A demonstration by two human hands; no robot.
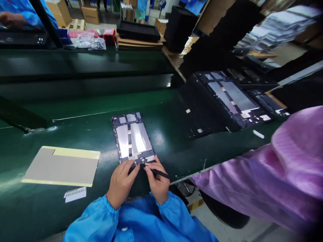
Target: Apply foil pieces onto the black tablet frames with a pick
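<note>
A dark tablet frame (132,138) with silvery panels lies on the green conveyor belt (75,134) in front of me. My left hand (122,181) rests at its near edge, fingers curled and pressing on the frame's bottom corner. My right hand (157,179) is closed around a thin black stick-like tool (161,173), its tip at the frame's near edge between the two hands. Both my sleeves are blue.
A grey card with yellow strips (62,165) and a small white label sheet (75,194) lie to the left. Stacked tablet frames (227,97) sit at right. A person's purple sleeve (264,178) fills the right. Black trays and boxes stand behind.
</note>
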